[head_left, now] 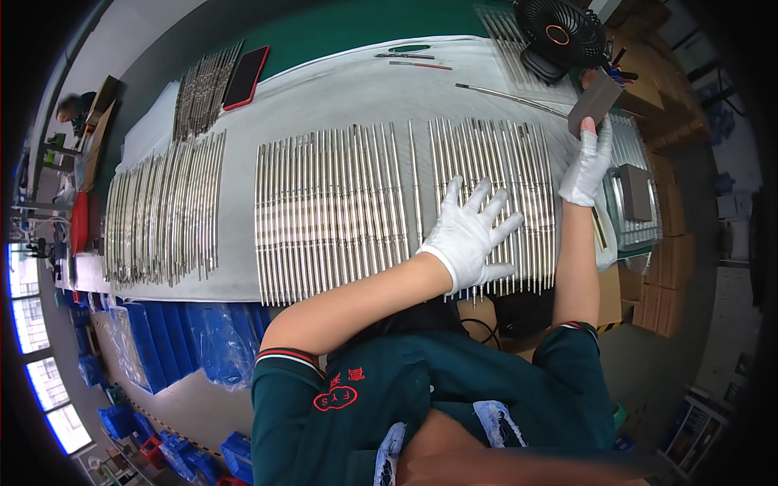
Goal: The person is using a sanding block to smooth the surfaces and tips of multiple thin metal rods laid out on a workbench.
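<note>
My left hand, in a white glove, lies with its fingers spread over the right-hand row of slim silvery metal rods. At the right, my gloved right hand grips a dark grey rectangular block, raised near the table's right end. Some bare fingertips show past the glove. A single rod stands apart between the right row and a wide middle row of rods. The lower ends of several rods under my left hand are hidden.
Another rod row lies at the left, with darker rods behind it beside a red-edged phone. One long rod lies slanted near a black fan. A second grey block rests right. Blue crates stand below.
</note>
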`<state>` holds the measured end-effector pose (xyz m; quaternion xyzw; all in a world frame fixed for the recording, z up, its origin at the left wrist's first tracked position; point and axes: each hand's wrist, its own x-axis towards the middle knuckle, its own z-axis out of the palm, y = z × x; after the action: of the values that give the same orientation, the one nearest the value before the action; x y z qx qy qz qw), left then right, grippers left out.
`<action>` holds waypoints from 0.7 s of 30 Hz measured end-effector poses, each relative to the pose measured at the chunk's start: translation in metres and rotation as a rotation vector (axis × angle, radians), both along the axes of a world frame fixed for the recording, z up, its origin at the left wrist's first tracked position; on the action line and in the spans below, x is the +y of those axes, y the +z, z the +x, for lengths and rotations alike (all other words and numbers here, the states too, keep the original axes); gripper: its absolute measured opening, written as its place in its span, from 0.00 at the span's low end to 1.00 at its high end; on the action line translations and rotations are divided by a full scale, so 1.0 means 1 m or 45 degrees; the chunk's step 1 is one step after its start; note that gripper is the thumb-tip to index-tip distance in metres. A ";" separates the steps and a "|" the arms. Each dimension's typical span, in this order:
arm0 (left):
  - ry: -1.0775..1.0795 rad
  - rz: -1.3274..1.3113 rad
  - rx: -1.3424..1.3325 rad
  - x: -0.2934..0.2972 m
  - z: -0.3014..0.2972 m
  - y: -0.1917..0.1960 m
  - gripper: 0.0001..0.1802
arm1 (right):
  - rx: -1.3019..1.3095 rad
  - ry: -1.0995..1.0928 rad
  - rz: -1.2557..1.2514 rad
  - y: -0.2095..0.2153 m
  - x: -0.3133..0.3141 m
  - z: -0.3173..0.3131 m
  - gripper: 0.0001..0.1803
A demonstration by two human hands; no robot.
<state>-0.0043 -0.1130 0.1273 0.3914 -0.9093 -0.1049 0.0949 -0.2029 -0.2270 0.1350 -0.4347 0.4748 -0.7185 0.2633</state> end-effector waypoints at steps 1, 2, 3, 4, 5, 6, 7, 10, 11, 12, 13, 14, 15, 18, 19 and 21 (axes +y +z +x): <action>0.000 0.000 0.001 0.000 0.000 0.000 0.43 | -0.006 0.005 0.001 0.000 0.000 0.000 0.32; -0.001 0.004 0.002 0.000 0.000 0.000 0.43 | -0.005 0.005 0.001 0.000 0.000 0.000 0.32; -0.001 0.009 0.003 -0.001 -0.001 0.000 0.42 | -0.001 0.008 0.002 0.000 0.000 0.000 0.32; -0.002 0.009 0.004 -0.001 -0.001 0.001 0.42 | 0.004 0.010 0.002 0.000 0.000 0.000 0.33; -0.006 0.011 0.007 -0.001 -0.002 0.001 0.43 | 0.005 0.011 0.001 0.000 0.000 0.000 0.33; -0.011 0.014 0.010 -0.001 -0.002 0.001 0.43 | 0.006 0.008 0.003 0.000 0.000 0.000 0.33; -0.012 0.014 0.011 -0.001 -0.003 0.001 0.43 | 0.007 0.006 0.005 0.000 0.000 0.000 0.33; -0.019 0.012 0.015 -0.002 -0.006 0.000 0.43 | 0.018 0.000 0.007 0.001 0.001 0.000 0.34; -0.017 0.011 0.021 -0.002 -0.007 -0.002 0.43 | 0.018 0.002 0.007 0.001 0.001 0.001 0.34; -0.015 0.010 0.026 -0.002 -0.008 -0.002 0.43 | 0.014 0.004 0.012 0.001 0.001 0.002 0.34; -0.013 0.009 0.026 -0.002 -0.010 -0.002 0.43 | 0.011 0.006 0.016 0.002 0.001 0.003 0.34; -0.018 0.018 0.028 -0.003 -0.013 -0.002 0.44 | 0.012 0.005 0.015 0.001 0.001 0.002 0.34; -0.022 0.027 0.030 -0.004 -0.016 -0.001 0.44 | 0.010 0.006 0.012 0.000 0.001 0.001 0.33; -0.031 0.055 -0.022 -0.005 -0.019 0.003 0.44 | 0.009 0.009 0.013 0.000 0.001 0.001 0.33; -0.029 0.054 -0.021 -0.005 -0.020 0.001 0.44 | 0.009 0.011 0.019 0.001 0.001 0.001 0.33; -0.014 0.028 -0.001 -0.004 -0.022 0.000 0.45 | 0.015 0.014 0.008 -0.003 -0.002 -0.001 0.33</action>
<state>-0.0259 -0.1174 0.1271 0.3874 -0.9103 -0.1153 0.0897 -0.2035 -0.2290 0.1322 -0.4407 0.4761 -0.7130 0.2659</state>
